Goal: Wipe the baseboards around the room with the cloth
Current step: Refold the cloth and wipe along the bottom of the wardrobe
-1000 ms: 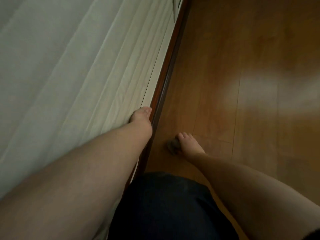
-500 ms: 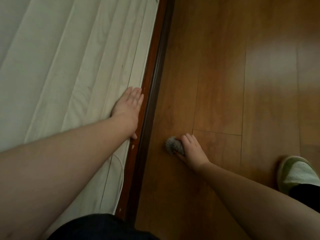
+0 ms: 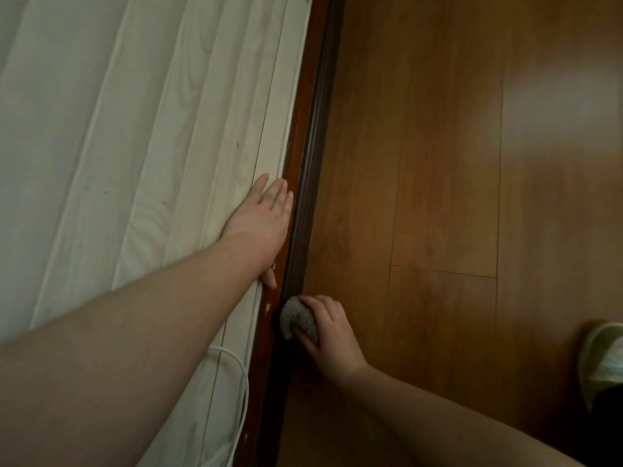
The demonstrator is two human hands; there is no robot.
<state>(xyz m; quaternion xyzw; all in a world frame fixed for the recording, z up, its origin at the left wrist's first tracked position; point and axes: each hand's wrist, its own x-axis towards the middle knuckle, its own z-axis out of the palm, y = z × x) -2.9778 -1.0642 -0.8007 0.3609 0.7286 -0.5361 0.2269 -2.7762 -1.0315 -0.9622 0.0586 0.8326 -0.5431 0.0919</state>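
Observation:
A dark reddish-brown baseboard runs from the top centre down to the bottom, between the white panelled wall and the wooden floor. My right hand grips a small grey cloth and presses it against the baseboard low in the view. My left hand lies flat on the white wall, fingers spread, its thumb edge touching the top of the baseboard just above the cloth.
A white panelled wall fills the left side. A white cable loops along it near the bottom. Wooden floor spreads to the right. A foot in a pale green slipper stands at the right edge.
My right hand has slid the cloth left from the floor onto the baseboard. My left hand has stayed flat on the wall. The view has shifted a little.

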